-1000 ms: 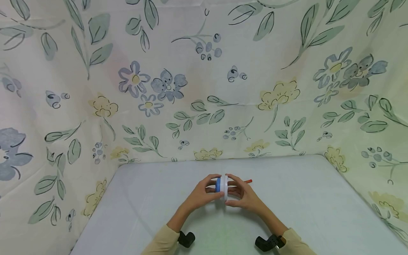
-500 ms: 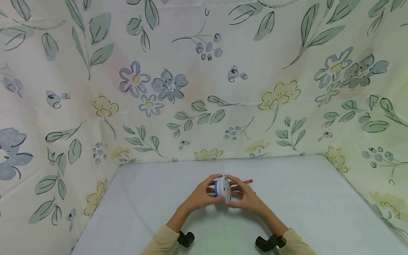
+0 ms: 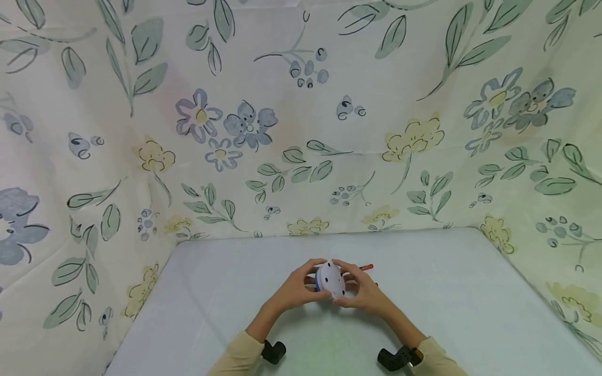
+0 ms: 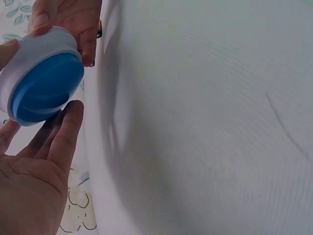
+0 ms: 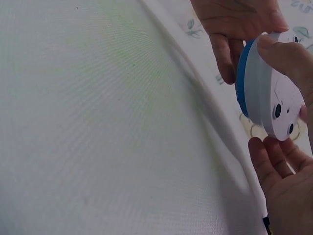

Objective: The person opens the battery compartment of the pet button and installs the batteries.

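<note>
I'm watching the left hand (image 3: 297,284) and the right hand (image 3: 364,292) holding the round white-and-blue disc (image 3: 333,280) from opposite sides, thumbs and fingers bending around its rim and opening only as wide as it needs. The disc is hanging above the table (image 3: 226,292), tilting, its blue side (image 4: 48,88) facing the left palm and its dark-spotted white side turning toward the right hand.

Just right of the disc, I'm seeing a red stick (image 3: 366,267) poking out past the right hand. Nearer the wearer than the disc, black wrist cameras (image 3: 274,352) and pale sleeves (image 3: 237,356) are showing. The white table is spreading out all around beneath the disc, and beyond it a floral cloth (image 3: 305,120) is hanging behind and along both sides, carrying green leaves and blue and yellow flowers.

Compared with a second ago, when it was standing edge-on to the head camera, the disc is now showing its spotted face; both hands are keeping nearly the same places.
</note>
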Available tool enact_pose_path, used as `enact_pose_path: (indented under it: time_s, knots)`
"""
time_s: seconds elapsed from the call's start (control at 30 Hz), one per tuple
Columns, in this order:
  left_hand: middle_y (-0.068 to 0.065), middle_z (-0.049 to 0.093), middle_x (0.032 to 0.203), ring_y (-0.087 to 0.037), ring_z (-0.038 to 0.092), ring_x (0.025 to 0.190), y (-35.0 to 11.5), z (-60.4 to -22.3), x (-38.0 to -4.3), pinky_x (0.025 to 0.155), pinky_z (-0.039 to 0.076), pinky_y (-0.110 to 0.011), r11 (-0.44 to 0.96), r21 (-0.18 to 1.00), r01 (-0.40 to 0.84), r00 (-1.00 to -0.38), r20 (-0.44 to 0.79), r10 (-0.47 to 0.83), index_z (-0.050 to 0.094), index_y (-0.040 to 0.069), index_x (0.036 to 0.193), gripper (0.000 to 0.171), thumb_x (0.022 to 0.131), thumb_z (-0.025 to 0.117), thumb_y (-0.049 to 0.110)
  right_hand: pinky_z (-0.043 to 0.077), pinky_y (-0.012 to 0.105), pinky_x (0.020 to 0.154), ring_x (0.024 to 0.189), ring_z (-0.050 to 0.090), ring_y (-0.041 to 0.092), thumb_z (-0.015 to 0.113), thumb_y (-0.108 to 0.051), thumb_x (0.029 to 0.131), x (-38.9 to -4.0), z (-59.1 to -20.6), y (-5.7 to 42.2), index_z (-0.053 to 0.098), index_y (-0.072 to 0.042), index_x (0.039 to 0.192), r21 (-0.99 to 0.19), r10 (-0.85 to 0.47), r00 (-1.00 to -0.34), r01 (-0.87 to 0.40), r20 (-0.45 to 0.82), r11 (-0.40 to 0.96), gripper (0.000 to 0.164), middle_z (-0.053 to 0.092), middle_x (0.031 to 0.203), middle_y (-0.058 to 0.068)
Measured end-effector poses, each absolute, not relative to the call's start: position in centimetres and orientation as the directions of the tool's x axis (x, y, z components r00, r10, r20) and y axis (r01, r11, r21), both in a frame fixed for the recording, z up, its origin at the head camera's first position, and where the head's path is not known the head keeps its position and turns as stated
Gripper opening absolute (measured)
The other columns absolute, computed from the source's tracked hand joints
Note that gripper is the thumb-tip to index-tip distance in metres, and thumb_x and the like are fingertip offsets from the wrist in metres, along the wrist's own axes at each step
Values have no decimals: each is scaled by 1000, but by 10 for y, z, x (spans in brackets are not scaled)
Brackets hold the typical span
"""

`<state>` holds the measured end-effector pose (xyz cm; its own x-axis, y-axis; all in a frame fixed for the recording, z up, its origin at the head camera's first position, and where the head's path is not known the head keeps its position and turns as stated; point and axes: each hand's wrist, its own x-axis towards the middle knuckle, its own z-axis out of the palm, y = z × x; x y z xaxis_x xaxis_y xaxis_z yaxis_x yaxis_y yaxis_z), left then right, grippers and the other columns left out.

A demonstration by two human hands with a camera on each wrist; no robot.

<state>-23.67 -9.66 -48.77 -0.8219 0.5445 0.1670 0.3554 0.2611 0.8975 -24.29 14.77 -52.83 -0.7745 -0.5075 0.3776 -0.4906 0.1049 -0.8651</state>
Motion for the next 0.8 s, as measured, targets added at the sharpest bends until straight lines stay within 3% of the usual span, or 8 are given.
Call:
enact_pose_path:
  time_s: [0.4,0.63,0.8]
  knots:
    - [-15,58,136,-26,65,111,-100,-491,-238,87,55,-33,295,896,332,-850,148,505,48,11,147,74,84,86,14,56,38,85,106,58,33,89,-5,78,-242,-527,150,45,7,147,-836,-491,-771,-530,405,144,82,51,140,25]
    - [-8,59,136,-29,64,113,-102,-495,-239,90,54,-38,290,906,310,-866,143,479,56,6,141,69,81,89,10,55,36,87,103,59,33,90,-8,78,-242,-528,152,47,8,145,-834,-482,-781,-526,397,165,81,55,135,22]
    - [-6,61,134,-28,64,114,-104,-495,-238,89,54,-35,331,890,314,-875,136,464,57,5,140,71,78,91,12,55,33,86,101,59,31,91,-8,77,-243,-526,153,48,8,145,-846,-480,-798,-500,365,187,82,56,134,21]
